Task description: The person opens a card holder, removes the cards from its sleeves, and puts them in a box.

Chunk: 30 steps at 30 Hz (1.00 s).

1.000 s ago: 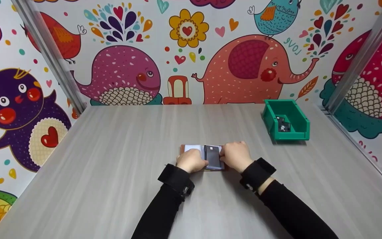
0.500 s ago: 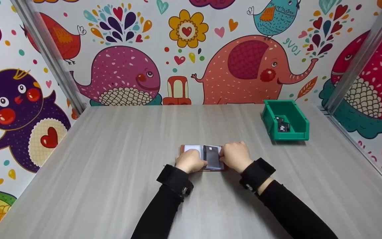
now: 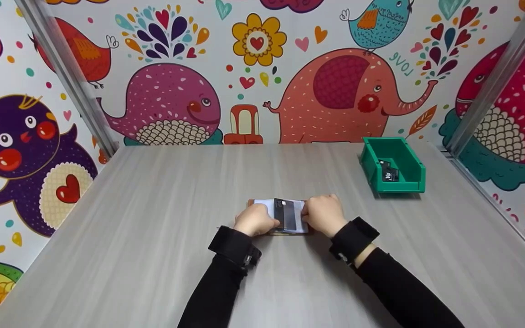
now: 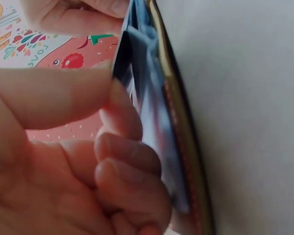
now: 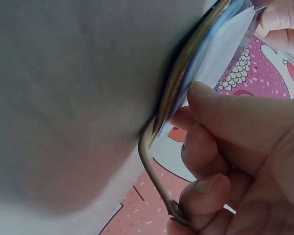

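Observation:
A brown card holder (image 3: 250, 202) lies spread on the table, showing its clear plastic sleeves. From the right-hand sleeve (image 3: 300, 218) a black card (image 3: 279, 214) with a small chip sticks out leftward, part of it still under the plastic. My left hand (image 3: 255, 220) pinches the card's left edge between thumb and forefinger; the left wrist view shows this dark card edge (image 4: 121, 59) at the thumb tip. At the holder's right side, my right hand (image 3: 325, 213) pinches the sleeve pages (image 5: 206, 63). A closing strap (image 5: 154, 171) with a snap touches its curled lower fingers.
At the back right of the table (image 3: 176, 182) stands a green bin (image 3: 401, 187) with a few small black items (image 3: 389, 173) inside. Walls with cartoon animals (image 3: 335, 100) and metal posts (image 3: 69, 77) enclose the table at the back and sides.
My left hand has moved a little to the left, drawing the black card partly out of the sleeve. The right hand and the card holder have stayed in place.

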### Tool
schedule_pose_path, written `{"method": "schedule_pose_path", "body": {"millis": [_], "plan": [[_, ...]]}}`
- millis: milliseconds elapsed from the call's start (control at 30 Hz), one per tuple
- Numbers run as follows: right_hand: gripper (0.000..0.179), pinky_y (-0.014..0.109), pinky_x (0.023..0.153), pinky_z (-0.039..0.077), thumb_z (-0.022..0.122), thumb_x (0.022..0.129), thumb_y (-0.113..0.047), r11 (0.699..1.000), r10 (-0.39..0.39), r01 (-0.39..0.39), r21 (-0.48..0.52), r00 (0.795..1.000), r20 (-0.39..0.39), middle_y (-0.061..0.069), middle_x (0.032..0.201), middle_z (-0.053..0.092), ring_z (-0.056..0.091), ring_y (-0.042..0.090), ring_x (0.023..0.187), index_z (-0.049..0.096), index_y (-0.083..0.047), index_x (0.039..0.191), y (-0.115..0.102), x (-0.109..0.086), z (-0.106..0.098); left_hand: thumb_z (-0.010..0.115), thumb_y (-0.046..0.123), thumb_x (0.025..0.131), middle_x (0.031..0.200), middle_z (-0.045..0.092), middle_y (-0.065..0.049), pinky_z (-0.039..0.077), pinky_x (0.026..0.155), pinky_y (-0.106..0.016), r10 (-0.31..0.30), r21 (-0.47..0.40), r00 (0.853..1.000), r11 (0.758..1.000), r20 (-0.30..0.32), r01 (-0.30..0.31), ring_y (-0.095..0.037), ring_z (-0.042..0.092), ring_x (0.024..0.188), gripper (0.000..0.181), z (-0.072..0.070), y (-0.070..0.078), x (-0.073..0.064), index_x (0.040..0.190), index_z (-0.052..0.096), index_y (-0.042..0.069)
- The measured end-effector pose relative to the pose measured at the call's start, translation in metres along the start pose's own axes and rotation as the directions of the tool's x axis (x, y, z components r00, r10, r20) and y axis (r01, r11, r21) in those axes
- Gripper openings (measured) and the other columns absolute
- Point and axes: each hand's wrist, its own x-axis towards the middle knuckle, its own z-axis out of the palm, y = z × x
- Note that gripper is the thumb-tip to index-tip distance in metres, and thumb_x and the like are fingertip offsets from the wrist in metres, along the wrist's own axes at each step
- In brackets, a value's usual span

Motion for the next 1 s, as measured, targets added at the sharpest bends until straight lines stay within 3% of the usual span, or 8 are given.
{"method": "schedule_pose_path", "body": {"millis": [233,533,1000], "plan": [[0.007,0.046,0.065,0.041,0.085,0.071,-0.016,1.0,-0.012,0.012,0.0,1.0,-0.022,0.006,0.074,0.072,0.064,0.031,0.066,0.08,-0.016,0.076,0.001,0.0,0.001,0.076,0.034,0.083,0.091,0.065,-0.007,0.047,0.081,-0.046,0.009,-0.006,1.0,1.0,0.011,-0.009,-0.021,0.055,0.076,0.028,-0.004,-0.003,0.0,0.078,0.064,0.009],[0.007,0.047,0.066,0.042,0.085,0.072,-0.016,1.0,-0.003,0.003,0.0,1.0,-0.017,0.006,0.076,0.073,0.065,0.031,0.068,0.08,-0.015,0.077,0.001,0.0,0.001,0.076,0.03,0.083,0.074,0.059,-0.002,0.045,0.067,-0.035,0.057,-0.049,0.998,0.997,0.015,-0.056,-0.019,0.053,0.067,0.032,-0.008,-0.008,-0.001,0.064,0.056,0.013],[0.005,0.044,0.063,0.039,0.084,0.073,-0.016,1.0,-0.018,0.019,0.01,1.0,-0.012,0.006,0.074,0.072,0.064,0.032,0.066,0.079,-0.018,0.074,0.003,-0.001,0.0,0.074,0.021,0.081,0.075,0.057,-0.001,0.047,0.07,-0.035,0.092,-0.123,0.996,0.988,0.022,-0.089,-0.019,0.054,0.07,0.029,-0.015,-0.01,-0.003,0.066,0.051,0.013]]}}
